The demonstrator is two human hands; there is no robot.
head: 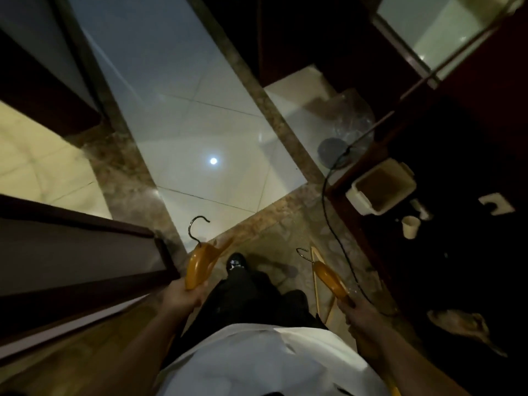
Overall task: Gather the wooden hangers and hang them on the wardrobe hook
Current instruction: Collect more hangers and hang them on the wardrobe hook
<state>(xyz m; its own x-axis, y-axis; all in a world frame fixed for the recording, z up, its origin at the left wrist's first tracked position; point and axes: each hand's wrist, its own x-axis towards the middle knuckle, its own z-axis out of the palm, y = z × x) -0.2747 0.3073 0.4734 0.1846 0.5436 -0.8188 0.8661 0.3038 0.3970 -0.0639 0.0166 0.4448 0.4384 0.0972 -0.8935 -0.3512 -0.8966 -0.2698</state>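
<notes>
Item 1. Left grip (183,295), at 7 o'clock in the head view: fingers were curled round the lower end of the left hanger (200,264), an orange-brown wooden one. Its metal hook (197,227) pointed toward 12 o'clock, above the floor.

Item 2. Right grip (357,312), at 5 o'clock: it was closed on the end of the right hanger (328,277), same wood. A thin crossbar (315,281) ran beside it, and a small hook pointed to 11 o'clock (whether more than one hanger was held could not be told).

Item 3. Between the two hangers: dark trousers and one glossy black shoe (235,261), over brown marbled floor.

Item 4. Pale floor tiles (200,124), centre to 12 o'clock, carried a round light reflection.

Item 5. Black cable (334,224), at 4 o'clock, trailed just beside the right hanger.

Item 6. White tub (381,190) and a small cup (410,226), at 3 o'clock, sat on a dark surface.

Item 7. Dark door frame (71,252), at 8 o'clock, stood near the left hanger.
</notes>
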